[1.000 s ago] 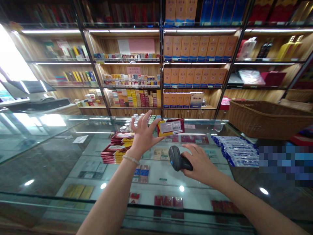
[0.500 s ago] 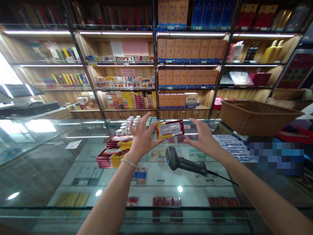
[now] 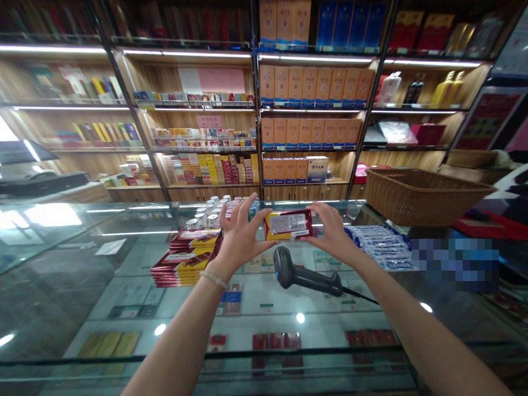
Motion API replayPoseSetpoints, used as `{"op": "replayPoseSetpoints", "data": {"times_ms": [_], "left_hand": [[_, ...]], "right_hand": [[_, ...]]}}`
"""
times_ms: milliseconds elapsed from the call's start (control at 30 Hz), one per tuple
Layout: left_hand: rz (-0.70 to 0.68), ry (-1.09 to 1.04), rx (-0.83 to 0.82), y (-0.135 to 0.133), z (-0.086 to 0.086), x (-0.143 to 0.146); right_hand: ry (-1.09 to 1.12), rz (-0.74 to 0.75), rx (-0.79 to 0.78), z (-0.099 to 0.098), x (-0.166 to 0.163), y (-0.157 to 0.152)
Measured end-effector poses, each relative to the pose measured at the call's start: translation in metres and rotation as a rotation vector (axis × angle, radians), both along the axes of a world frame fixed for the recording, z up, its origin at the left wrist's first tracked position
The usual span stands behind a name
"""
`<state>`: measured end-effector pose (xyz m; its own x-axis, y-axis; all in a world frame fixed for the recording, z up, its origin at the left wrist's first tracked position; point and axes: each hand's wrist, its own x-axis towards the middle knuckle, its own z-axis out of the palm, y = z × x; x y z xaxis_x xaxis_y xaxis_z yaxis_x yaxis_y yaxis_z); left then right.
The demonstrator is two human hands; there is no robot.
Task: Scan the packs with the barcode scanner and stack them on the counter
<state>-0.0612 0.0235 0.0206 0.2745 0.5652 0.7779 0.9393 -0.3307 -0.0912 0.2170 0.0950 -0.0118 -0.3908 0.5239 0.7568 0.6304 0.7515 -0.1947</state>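
A red and yellow packet [image 3: 288,224], which looks like a chocolate bar, is held up above the glass counter with its printed label side and barcode toward me. My left hand [image 3: 239,234] pinches its left end between thumb and fingers; a pale bracelet circles that wrist. At the packet's right end, my right hand [image 3: 332,234] closes on it with thumb below and fingers above. Just beneath the packet, a black barcode scanner [image 3: 303,275] lies on the glass, its cable running to the right. Beside my left hand are stacks of similar red and yellow packets [image 3: 185,261].
Blue and white slim packets [image 3: 381,248] lie on the counter at right, before a wicker basket [image 3: 424,192]. Several cans [image 3: 212,212] stand behind my left hand. A paper slip [image 3: 110,247] rests at left. Shelves of boxes [image 3: 309,85] line the back.
My right hand, apart from the packet before, has moved in and gripped its right end. The left hand still holds the other end. The view has shifted slightly to the right.
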Motion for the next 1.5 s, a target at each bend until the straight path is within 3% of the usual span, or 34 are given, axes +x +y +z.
{"op": "replayPoseSetpoints", "data": {"times_ms": [800, 1000, 1233, 1500], "left_hand": [[-0.023, -0.043, -0.017, -0.003, 0.005, 0.003], [0.029, 0.008, -0.067, -0.003, 0.001, 0.010], [-0.026, -0.013, -0.063, -0.009, 0.004, 0.018], [-0.107, -0.095, -0.105, -0.018, 0.005, 0.035]], "right_hand": [[0.085, 0.157, -0.078, 0.020, 0.007, -0.024], [0.085, 0.191, -0.046, 0.021, 0.004, -0.031], [0.176, 0.037, 0.111, 0.024, -0.003, -0.040], [0.042, -0.049, 0.199, 0.022, -0.011, -0.049]]}}
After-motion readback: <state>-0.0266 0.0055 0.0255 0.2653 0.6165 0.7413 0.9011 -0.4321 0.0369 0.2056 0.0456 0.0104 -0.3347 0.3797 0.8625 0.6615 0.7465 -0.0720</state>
